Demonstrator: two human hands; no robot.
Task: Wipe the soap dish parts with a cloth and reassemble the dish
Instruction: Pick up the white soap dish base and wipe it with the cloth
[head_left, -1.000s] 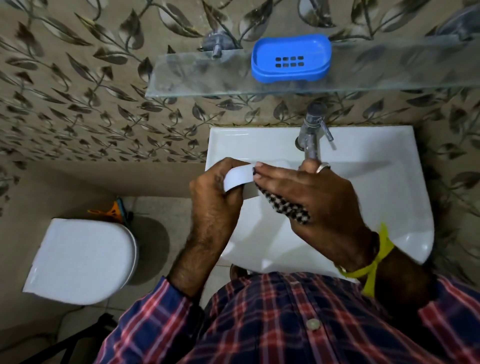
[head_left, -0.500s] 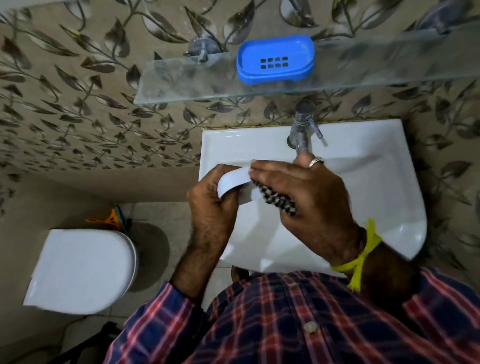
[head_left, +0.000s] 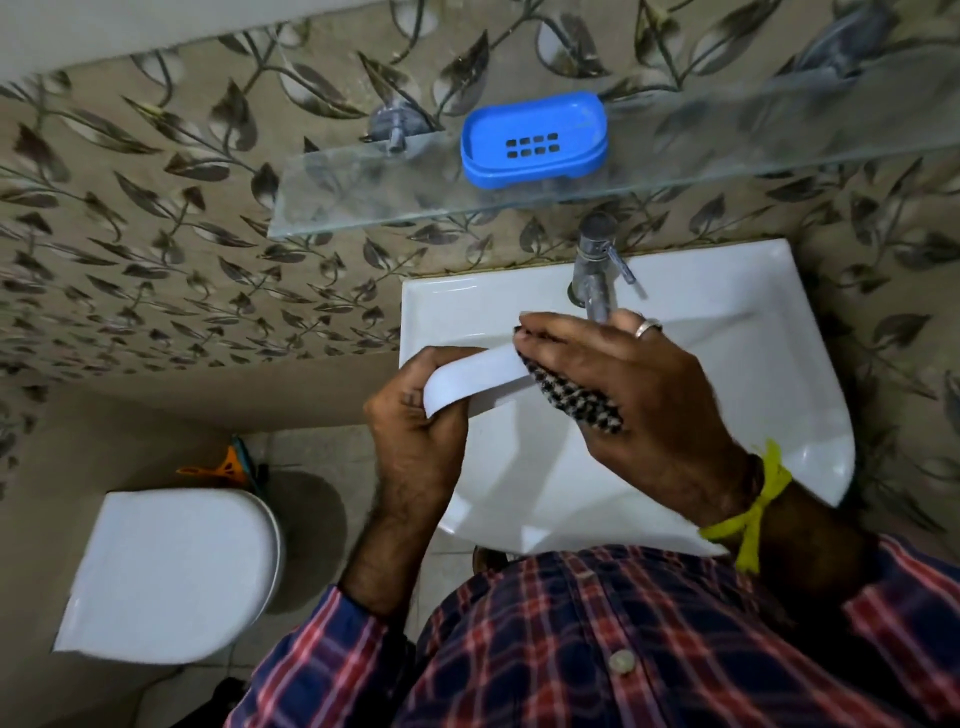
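Note:
My left hand (head_left: 415, 415) grips the left end of a white soap dish part (head_left: 475, 376) and holds it over the sink. My right hand (head_left: 639, 400) presses a black-and-white checked cloth (head_left: 574, 397) against the right side of that part, hiding most of the cloth and that end of the part. A blue soap dish part (head_left: 535, 137) with drain slots rests alone on the glass shelf (head_left: 363, 192) above.
A white sink (head_left: 753, 364) with a metal tap (head_left: 597, 270) lies below my hands. A closed white toilet lid (head_left: 171, 571) is at lower left, with an orange brush (head_left: 223, 465) behind it. Leaf-patterned tiles cover the wall.
My right hand with the cloth has slid a little further along the white part, toward the tap. The view has tilted slightly; the blue part stays on the shelf.

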